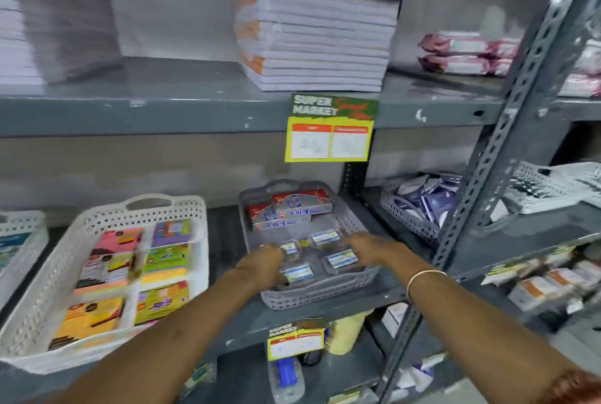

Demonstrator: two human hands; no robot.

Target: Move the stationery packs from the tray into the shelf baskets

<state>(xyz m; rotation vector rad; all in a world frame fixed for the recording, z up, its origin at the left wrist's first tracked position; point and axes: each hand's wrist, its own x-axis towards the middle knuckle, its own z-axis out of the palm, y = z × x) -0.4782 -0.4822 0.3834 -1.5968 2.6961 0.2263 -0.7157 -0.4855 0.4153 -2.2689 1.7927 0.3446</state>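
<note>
A: Hands? Packs?
B: Both in grey basket (312, 294). Left hand (261, 265) curled, grip unclear, blur. Right hand (370, 249) flat, fingertips hidden behind clear packs (340, 259), 4 visible.

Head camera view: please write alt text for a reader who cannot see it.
Both hands, left hand and right hand, reach into a grey shelf basket holding small clear packs. A white basket of colourful sticky-note packs sits to its left.

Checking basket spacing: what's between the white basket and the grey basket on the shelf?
Head view: bare grey shelf between the white basket and grey basket; the left forearm crosses the gap lower down.
</note>
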